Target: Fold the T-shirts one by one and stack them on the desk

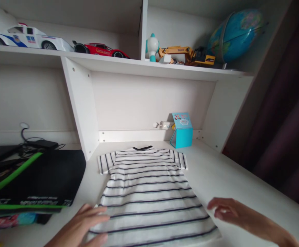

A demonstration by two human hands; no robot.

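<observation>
Working at a white desk [217, 180] under white shelves [149, 67], I am keeping a striped T-shirt [146, 192] spread flat in the middle of the desktop, its dark collar toward the back wall, its short sleeves out to both sides and its hem nearest me. A black case [37, 180] is lying just beside the shirt's left side, and a dark curtain [275, 103] is hanging off to the right. I am holding my left hand [81, 228] open, with its fingers spread and reaching over the shirt's left edge, so the cloth is lying under my hand without being gripped. My right hand [226, 209] is half curled and holding nothing, its fingertips just beside the shirt's right edge. For smooth work, I am keeping both hands low and my fingers loose, since pinching could pull the stripes out of line. Behind the shirt, a teal box [182, 135] is standing near the wall, well clear of the sleeves. Up on the shelves, a globe [235, 36], a toy excavator [185, 56], a red toy car [100, 50] and a toy police car [27, 37] are sitting out of my way.
</observation>
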